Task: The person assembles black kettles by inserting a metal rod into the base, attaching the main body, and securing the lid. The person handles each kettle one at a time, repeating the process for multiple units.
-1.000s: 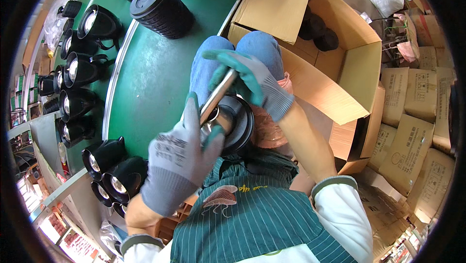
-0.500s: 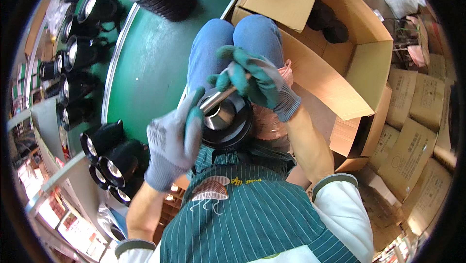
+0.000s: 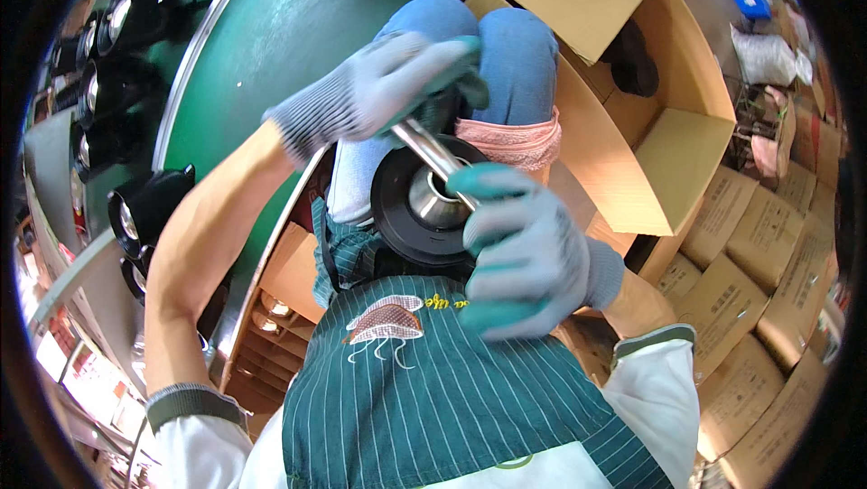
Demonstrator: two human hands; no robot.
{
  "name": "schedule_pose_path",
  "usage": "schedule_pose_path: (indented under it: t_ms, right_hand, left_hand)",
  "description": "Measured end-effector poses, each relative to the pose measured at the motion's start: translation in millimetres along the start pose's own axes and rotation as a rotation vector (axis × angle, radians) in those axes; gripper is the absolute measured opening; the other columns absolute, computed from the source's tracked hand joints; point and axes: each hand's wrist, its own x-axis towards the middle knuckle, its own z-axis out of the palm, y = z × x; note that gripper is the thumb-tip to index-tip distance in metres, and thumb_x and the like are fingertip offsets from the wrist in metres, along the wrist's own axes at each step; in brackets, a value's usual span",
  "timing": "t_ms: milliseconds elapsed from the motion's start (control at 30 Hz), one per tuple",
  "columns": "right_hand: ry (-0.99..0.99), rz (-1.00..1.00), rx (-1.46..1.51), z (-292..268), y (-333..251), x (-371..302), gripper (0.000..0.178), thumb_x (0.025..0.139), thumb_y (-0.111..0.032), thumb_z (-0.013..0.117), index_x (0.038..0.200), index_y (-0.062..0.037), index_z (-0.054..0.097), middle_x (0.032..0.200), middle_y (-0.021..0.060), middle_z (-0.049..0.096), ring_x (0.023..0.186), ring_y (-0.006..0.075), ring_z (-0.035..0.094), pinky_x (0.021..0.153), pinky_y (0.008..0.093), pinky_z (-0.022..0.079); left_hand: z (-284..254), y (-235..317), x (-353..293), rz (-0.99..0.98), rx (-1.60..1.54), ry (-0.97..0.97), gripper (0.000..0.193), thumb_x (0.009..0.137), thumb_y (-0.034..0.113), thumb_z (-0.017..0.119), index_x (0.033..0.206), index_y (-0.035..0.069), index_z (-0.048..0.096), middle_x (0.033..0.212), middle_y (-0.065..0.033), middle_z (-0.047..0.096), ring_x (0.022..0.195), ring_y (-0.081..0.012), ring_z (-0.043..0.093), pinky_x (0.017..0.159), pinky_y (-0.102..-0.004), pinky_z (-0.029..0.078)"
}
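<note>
Left hand: the gloved left hand (image 3: 379,92), upper centre of the frame, is clenched around the top end of a metal rod (image 3: 432,153).
Right hand: the gloved right hand (image 3: 524,254), centre of the frame, grasps the round black lamp housing (image 3: 406,218) at its right edge, its fingers curled over the rim.
Lamp housing: it sits in the person's lap, just below the knees in blue jeans (image 3: 506,55), its shiny metal centre facing up.
Rod: it slants from the left hand down into the housing's metal centre.
Apron: a green striped apron (image 3: 433,399) fills the lower centre.
Table: a green table (image 3: 262,55) runs along the upper left, with more black lamps (image 3: 144,209) at its left edge.
Box: an open cardboard box (image 3: 650,137) stands at the upper right, dark parts inside.
Stacked cartons: closed cartons (image 3: 768,245) pile up at the right edge.
</note>
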Motion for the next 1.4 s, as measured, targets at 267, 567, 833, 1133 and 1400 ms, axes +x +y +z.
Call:
schedule_pose_path:
  t_ms: [267, 567, 833, 1133, 1400]
  right_hand:
    - [-0.517, 0.086, -0.253, 43.5, -18.6, 46.1, 0.019, 0.082, -0.025, 0.064, 0.070, -0.0093, 0.065, 0.069, 0.0046, 0.060, 0.067, 0.0230, 0.061, 0.063, 0.0353, 0.047]
    - [-0.345, 0.148, -0.279, 35.4, -11.7, 76.9, 0.034, 0.083, -0.049, 0.073, 0.091, -0.0165, 0.071, 0.067, 0.0003, 0.059, 0.072, 0.0216, 0.063, 0.067, 0.0417, 0.051]
    - [0.453, 0.001, 0.350, 14.7, 16.3, 6.4, 0.052, 0.103, -0.039, 0.053, 0.137, 0.0015, 0.052, 0.123, 0.0191, 0.066, 0.105, 0.0312, 0.071, 0.088, 0.0415, 0.060]
    - [0.837, 0.582, 0.464, 52.0, 94.3, -22.5, 0.047, 0.110, -0.043, 0.047, 0.137, -0.0057, 0.052, 0.120, 0.0129, 0.066, 0.105, 0.0267, 0.068, 0.096, 0.0392, 0.058]
    - [0.761, 0.895, 1.059, 13.0, 105.3, 10.1, 0.031, 0.098, -0.040, 0.071, 0.101, -0.0093, 0.069, 0.093, 0.0044, 0.071, 0.082, 0.0175, 0.068, 0.078, 0.0299, 0.058]
  left_hand:
    - [51.1, 13.3, 93.7, -0.378, -0.652, -0.378, 0.045, 0.104, 0.044, 0.055, 0.098, 0.005, 0.076, 0.087, -0.0122, 0.070, 0.080, -0.0233, 0.067, 0.076, -0.0348, 0.054]
    - [39.2, 13.4, 76.9, -0.026, -0.112, 0.270, 0.047, 0.101, 0.038, 0.063, 0.133, 0.003, 0.063, 0.097, -0.0196, 0.073, 0.086, -0.0341, 0.072, 0.080, -0.0386, 0.057]
    - [-60.9, 111.0, 38.5, -0.232, 0.244, -0.355, 0.031, 0.095, 0.030, 0.072, 0.090, -0.001, 0.076, 0.074, -0.0163, 0.070, 0.072, -0.0287, 0.072, 0.075, -0.0398, 0.058]
    - [-22.1, 179.6, 107.6, -0.597, 0.600, -1.113, 0.055, 0.104, 0.049, 0.052, 0.115, -0.002, 0.068, 0.087, -0.0186, 0.073, 0.076, -0.0319, 0.073, 0.070, -0.0432, 0.061]
    - [-2.3, 178.0, 69.0, -0.962, 0.391, -0.674, 0.090, 0.100, 0.053, 0.062, 0.146, -0.019, 0.035, 0.090, -0.0192, 0.075, 0.076, -0.0253, 0.075, 0.065, -0.0348, 0.061]
